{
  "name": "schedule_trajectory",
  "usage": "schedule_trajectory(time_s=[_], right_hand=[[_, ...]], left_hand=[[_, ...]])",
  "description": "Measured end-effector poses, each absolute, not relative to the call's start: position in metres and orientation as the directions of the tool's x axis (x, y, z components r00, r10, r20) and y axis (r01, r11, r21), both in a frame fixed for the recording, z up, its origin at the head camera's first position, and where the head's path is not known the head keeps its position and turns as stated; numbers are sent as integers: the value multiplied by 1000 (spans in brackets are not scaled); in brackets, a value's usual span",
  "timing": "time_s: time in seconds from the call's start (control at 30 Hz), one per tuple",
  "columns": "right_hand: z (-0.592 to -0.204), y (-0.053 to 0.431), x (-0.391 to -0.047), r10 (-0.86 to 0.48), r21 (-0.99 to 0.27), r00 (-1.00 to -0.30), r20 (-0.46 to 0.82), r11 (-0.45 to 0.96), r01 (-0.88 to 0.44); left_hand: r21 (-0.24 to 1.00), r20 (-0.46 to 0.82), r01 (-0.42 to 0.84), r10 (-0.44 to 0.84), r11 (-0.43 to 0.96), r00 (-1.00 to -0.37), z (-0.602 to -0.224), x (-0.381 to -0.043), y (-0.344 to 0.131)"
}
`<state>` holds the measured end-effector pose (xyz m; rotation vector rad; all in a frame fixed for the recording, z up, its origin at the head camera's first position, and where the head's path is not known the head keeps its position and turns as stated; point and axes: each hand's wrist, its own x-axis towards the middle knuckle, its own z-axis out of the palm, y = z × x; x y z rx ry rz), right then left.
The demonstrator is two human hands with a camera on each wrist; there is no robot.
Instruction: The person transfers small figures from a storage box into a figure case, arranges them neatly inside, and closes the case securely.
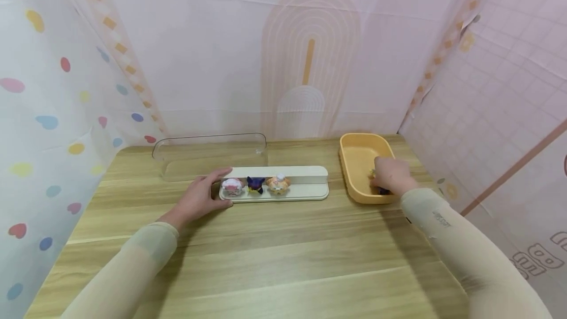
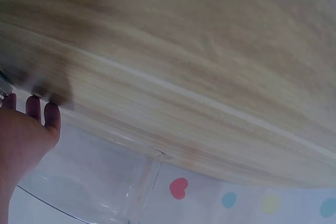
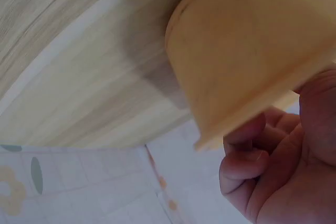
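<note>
A cream display base (image 1: 310, 190) with a raised back step lies on the table. My left hand (image 1: 204, 195) holds its left end, thumb at the front edge and fingers at the back. Along the lower step stand a white-and-pink figurine (image 1: 232, 187), a dark purple one (image 1: 255, 185) and an orange one (image 1: 278, 184) with a white top. My right hand (image 1: 392, 175) reaches into a yellow bin (image 1: 347, 174), its fingers curled among small figurines (image 1: 383, 191). Its fingertips are hidden, so I cannot tell whether they grip one.
Behind the base, at the back left of the wooden table (image 1: 283, 260), lies a clear plastic cover (image 1: 212, 154). Patterned cloth (image 1: 199, 63) hangs behind the table and at both sides.
</note>
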<state>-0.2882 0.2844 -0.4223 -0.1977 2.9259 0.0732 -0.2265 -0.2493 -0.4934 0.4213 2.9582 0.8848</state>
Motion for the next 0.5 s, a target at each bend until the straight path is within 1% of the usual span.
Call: schedule_trajectory(time_s=[0.23,0.33,0.37,0.43,0.5], right_hand=[[-432,274,-296,-162,70,-973,-166,982,-176],[-435,273,-298,-203,57,-970,-133,976,-212],[-435,274,-299,-218,27,-968,-126,974,-223],[-435,277,-300,-242,-102,-963,-119,968,-231],[-434,280,-301,-249,-300,-959,-137,933,-199]], left_hand=[[543,60,252,263,801,-963,-493,-225,-249],[545,61,253,263,800,-963,-494,-225,-248],[545,59,250,261,800,-963,-495,-225,-248],[547,57,249,261,799,-964,-495,-226,-248],[548,53,245,259,800,-965,-495,-226,-249]])
